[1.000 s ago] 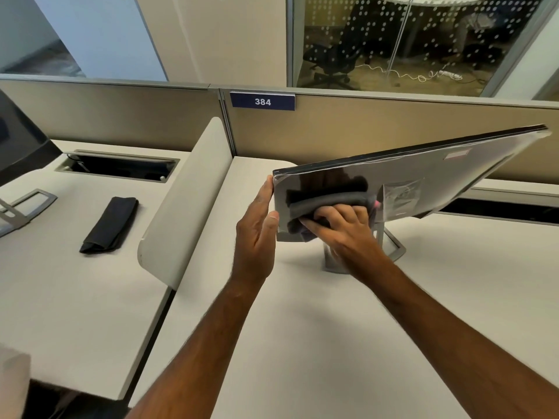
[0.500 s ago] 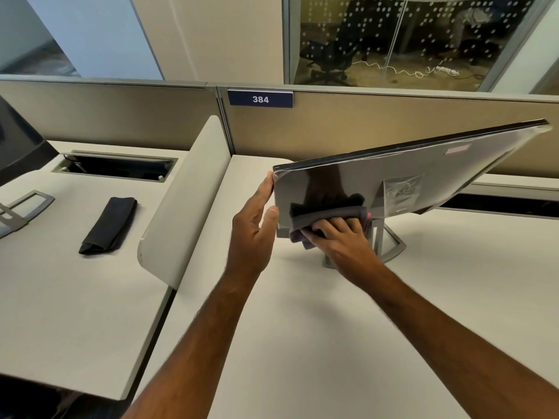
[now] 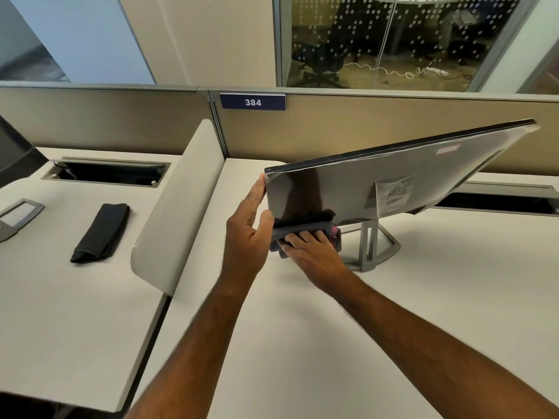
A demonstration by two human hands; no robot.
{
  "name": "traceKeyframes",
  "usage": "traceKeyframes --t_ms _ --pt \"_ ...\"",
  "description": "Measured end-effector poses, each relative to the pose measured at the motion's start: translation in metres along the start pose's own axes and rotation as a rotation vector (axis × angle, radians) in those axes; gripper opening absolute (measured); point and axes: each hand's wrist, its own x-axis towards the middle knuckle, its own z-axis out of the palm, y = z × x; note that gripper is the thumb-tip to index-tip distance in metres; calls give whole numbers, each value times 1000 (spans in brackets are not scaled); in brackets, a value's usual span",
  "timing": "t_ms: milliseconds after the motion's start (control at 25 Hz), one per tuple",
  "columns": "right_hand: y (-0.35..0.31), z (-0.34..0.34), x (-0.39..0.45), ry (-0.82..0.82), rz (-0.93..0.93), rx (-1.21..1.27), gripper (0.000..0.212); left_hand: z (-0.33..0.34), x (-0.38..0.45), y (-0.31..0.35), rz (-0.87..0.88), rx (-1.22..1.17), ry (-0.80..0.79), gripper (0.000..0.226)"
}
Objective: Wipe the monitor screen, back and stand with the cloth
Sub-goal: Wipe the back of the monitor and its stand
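Observation:
The monitor (image 3: 393, 179) stands tilted on the desk, its glossy dark screen under a plastic film facing me, with its grey metal stand (image 3: 375, 246) below. My left hand (image 3: 246, 228) holds the screen's left edge, fingers along the side and thumb on the front. My right hand (image 3: 308, 249) presses a dark grey cloth (image 3: 302, 229) against the lower left corner of the screen, its fingers curled over the cloth. The back of the monitor is hidden.
A curved beige divider (image 3: 178, 204) separates this desk from the left one, where a folded black cloth (image 3: 101, 232) lies. Another monitor's stand (image 3: 16, 214) sits at far left. Cable slots (image 3: 106, 173) run along the partition wall.
My right hand has slid the cloth down the screen to its bottom left edge. My left hand keeps its hold on the left edge.

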Motion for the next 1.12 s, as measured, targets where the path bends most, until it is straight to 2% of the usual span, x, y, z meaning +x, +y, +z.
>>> traceKeyframes --t_ms 120,280,400,520,720,800,960,1120 --pt "16 3 -17 102 40 -6 67 1 -2 1 9 -16 9 56" --pt "13 -4 -8 214 -62 15 71 2 -2 -2 23 -2 15 56" --pt "-4 1 10 171 -72 25 65 2 -2 -1 24 4 20 56" --pt "-17 20 19 27 -16 97 58 2 -4 0 25 12 15 56" --pt "-6 40 16 -84 2 76 60 1 -5 -1 31 36 -3 57" --pt "0 41 13 -65 -12 45 61 2 -4 0 28 40 -4 57" --pt "-4 37 14 91 -78 -19 60 2 -3 -1 29 54 5 54" --pt "-3 42 17 88 -88 -6 62 1 -2 -2 17 58 12 53"
